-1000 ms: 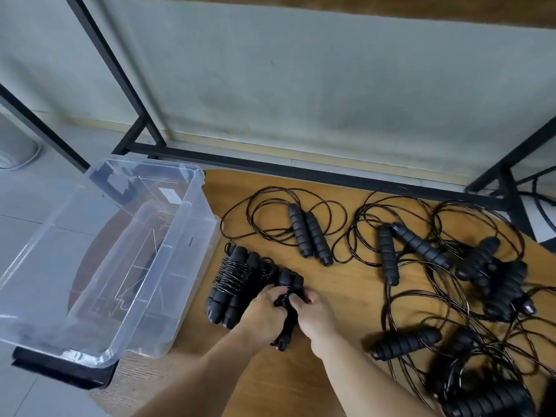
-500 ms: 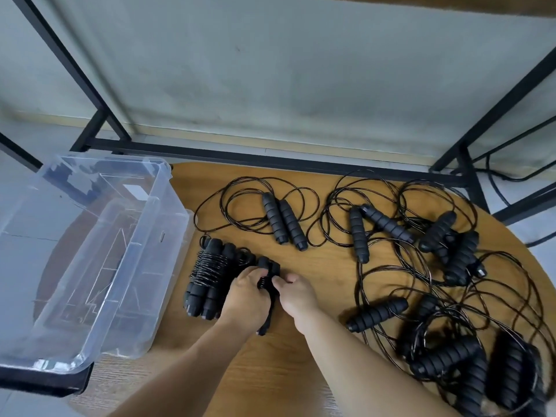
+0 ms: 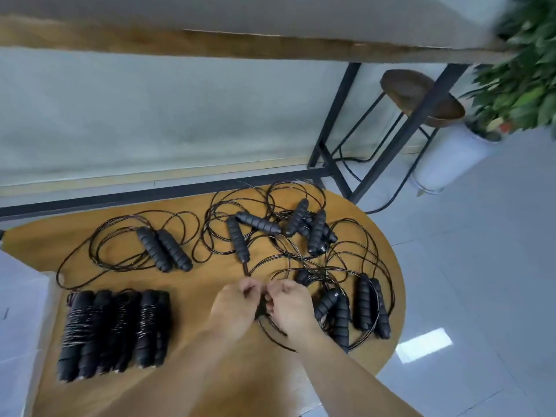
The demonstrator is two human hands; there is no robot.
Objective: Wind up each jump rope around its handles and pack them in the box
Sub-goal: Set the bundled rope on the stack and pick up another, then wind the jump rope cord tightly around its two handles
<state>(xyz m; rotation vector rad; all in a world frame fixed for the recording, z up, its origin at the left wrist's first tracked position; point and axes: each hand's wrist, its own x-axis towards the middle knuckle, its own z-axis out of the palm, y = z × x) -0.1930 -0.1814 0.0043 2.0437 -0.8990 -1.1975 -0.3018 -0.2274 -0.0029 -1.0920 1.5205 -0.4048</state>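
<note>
Three wound jump ropes (image 3: 114, 329) lie side by side on the round wooden table (image 3: 195, 284), at its left. Loose black ropes with foam handles spread across the back and right: one handle pair (image 3: 164, 249), a splayed pair (image 3: 239, 240), and a tangled heap (image 3: 313, 230). More handles (image 3: 370, 305) lie at the right edge. My left hand (image 3: 233, 307) and my right hand (image 3: 290, 308) meet at the table's middle. Both pinch a thin black cord (image 3: 272, 337) between curled fingers. Only a pale edge of the clear box (image 3: 18, 320) shows at far left.
Black metal desk legs (image 3: 334, 130) stand behind the table. A dark round stool (image 3: 421, 97) and a plant in a white pot (image 3: 451, 158) are at the back right. Grey tiled floor (image 3: 481, 266) lies to the right.
Both hands left the freshly wound rope at the left and moved right to a loose cord. The view swung right, so the box slid almost out of sight.
</note>
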